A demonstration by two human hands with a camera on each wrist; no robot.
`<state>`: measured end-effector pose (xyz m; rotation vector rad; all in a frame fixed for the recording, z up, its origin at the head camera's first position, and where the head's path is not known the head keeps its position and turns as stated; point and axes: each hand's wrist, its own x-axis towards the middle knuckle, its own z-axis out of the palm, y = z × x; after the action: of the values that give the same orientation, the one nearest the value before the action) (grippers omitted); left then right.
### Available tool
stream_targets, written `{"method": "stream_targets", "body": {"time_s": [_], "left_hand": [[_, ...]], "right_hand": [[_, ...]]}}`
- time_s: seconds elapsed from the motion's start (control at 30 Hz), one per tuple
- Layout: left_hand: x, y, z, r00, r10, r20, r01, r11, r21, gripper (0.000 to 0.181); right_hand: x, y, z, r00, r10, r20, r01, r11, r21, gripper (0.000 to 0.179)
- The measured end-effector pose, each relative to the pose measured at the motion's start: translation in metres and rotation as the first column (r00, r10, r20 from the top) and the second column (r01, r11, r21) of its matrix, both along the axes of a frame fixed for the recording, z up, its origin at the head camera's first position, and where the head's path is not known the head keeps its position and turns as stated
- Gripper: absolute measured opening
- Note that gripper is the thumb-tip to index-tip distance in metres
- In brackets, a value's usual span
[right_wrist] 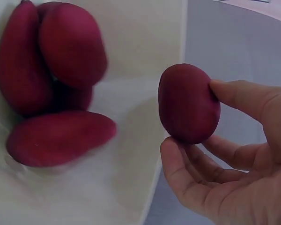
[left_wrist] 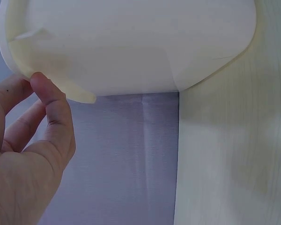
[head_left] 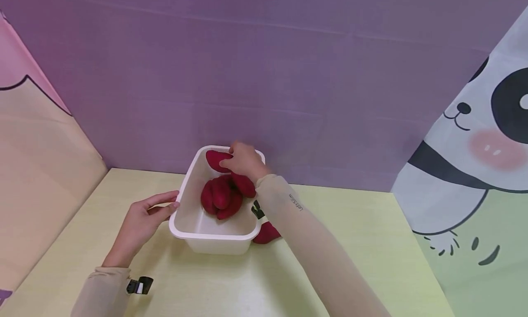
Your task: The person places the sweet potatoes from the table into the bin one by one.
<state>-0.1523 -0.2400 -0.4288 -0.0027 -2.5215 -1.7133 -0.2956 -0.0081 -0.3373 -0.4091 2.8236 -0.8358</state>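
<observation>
A white plastic bin [head_left: 214, 237] stands on the table with several dark red sweet potatoes [head_left: 221, 193] piled inside. My left hand [head_left: 142, 218] holds the bin's left rim, thumb and fingers at the lip; the left wrist view shows the thumb on the edge of the bin [left_wrist: 131, 56]. Over the back of the bin, my right hand [head_left: 245, 160] pinches another sweet potato [right_wrist: 189, 103] between thumb and fingertips. Below it in the right wrist view, loose sweet potatoes [right_wrist: 61, 138] lie on the bin floor.
One more sweet potato [head_left: 266, 233] lies on the table [head_left: 350, 243] by the bin's right side, partly hidden by my right forearm. A purple cloth backdrop [head_left: 264, 79] rises close behind the bin. Printed panels flank the table, a panda [head_left: 453, 170] on the right one.
</observation>
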Motion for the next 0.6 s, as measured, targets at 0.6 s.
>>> {"method": "stream_targets", "body": {"time_s": [0.6], "left_hand": [[-0.001, 0.002, 0.0, 1.0, -0.002, 0.003, 0.002, 1.0, -0.006, 0.049]], "right_hand": [[-0.006, 0.001, 0.001, 0.999, 0.021, -0.028, -0.022, 1.0, -0.019, 0.043]]}}
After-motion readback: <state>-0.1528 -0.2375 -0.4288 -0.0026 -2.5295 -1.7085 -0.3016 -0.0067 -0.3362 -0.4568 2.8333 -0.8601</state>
